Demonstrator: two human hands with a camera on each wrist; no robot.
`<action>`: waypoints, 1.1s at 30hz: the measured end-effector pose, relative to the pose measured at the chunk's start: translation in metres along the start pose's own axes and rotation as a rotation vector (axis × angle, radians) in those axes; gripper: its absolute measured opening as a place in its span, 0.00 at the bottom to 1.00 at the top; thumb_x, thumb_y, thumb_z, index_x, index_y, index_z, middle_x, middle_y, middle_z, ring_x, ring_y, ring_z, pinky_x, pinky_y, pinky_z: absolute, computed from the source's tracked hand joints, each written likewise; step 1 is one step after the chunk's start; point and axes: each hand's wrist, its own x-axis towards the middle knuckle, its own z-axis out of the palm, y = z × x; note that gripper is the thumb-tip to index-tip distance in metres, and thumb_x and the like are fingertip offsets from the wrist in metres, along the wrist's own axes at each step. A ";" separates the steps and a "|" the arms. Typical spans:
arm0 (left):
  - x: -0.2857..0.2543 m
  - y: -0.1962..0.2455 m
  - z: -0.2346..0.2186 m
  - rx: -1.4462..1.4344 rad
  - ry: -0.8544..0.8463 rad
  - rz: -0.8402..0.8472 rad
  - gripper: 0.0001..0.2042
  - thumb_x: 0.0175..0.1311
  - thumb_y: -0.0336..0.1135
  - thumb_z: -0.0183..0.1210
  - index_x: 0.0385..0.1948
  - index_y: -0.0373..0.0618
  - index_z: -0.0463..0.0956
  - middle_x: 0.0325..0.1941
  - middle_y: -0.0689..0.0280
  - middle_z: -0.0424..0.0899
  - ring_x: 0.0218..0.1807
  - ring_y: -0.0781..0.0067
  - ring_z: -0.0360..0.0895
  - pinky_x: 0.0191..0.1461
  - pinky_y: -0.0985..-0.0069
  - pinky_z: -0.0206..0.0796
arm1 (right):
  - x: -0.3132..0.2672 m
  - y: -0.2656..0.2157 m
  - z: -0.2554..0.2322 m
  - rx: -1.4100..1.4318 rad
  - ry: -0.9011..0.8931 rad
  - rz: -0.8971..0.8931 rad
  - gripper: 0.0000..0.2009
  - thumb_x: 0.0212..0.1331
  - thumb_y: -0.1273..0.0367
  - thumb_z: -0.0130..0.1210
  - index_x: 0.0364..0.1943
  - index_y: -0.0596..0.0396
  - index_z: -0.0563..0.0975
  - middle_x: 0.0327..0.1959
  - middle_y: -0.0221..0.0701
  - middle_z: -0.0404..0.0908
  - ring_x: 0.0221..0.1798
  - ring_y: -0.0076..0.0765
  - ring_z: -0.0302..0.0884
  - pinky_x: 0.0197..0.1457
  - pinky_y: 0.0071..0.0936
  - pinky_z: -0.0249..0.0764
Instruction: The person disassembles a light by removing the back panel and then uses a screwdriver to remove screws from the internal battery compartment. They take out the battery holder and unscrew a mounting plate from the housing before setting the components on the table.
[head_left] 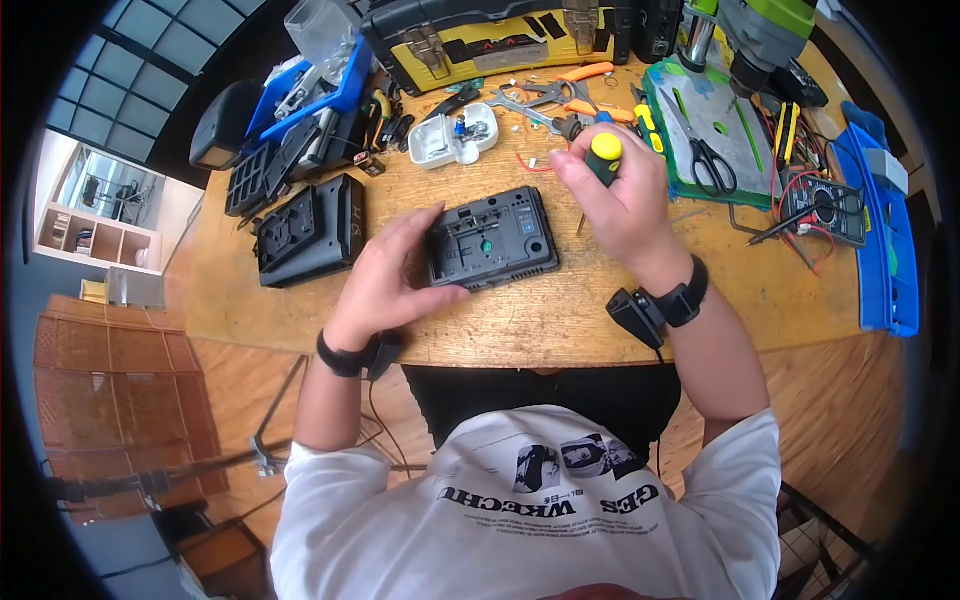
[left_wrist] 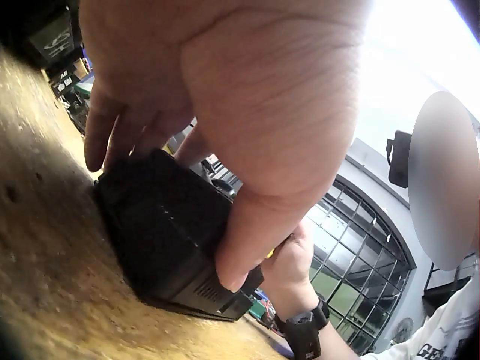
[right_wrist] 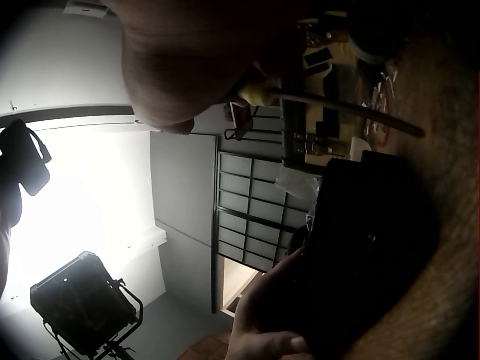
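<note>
A black plastic housing, its inside facing up with a small green spot near the middle, lies on the wooden table before the person. The left hand grips its left end, thumb along the near side and fingers at the far side. In the left wrist view the thumb presses the vented side wall of the housing. The right hand holds a screwdriver with a yellow and dark green handle. Its shaft points down toward the tabletop, just right of the housing.
Another black housing part lies to the left. Behind are an open white case, orange-handled pliers and a yellow-black toolbox. At right are a drill press, scissors, a multimeter and a blue tray.
</note>
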 end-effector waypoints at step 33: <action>0.096 0.007 0.041 0.038 -0.043 0.530 0.28 0.46 0.32 0.73 0.54 0.36 0.78 0.61 0.51 0.79 0.72 0.45 0.68 0.77 0.52 0.56 | -0.010 0.020 0.005 0.097 0.016 -0.089 0.08 0.74 0.74 0.52 0.51 0.56 0.68 0.33 0.37 0.81 0.30 0.25 0.76 0.33 0.21 0.73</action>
